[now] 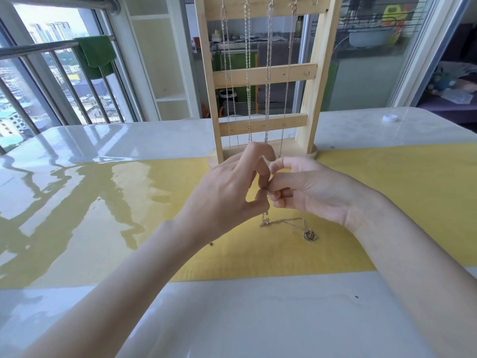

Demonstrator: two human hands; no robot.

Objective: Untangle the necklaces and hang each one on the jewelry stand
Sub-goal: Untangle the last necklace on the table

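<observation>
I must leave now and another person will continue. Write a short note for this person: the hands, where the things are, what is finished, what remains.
Left hand: pinches the chain of the last necklace above the mat.
Right hand: pinches the same chain beside the left fingers.
This necklace hangs down from the fingers; its lower part and heart pendant lie on the yellow mat.
Wooden stand is upright behind the hands, at the mat's far edge.
Done: four chains hang from the top bar.
Left: finish freeing this necklace, then hang it on a free hook.
</observation>
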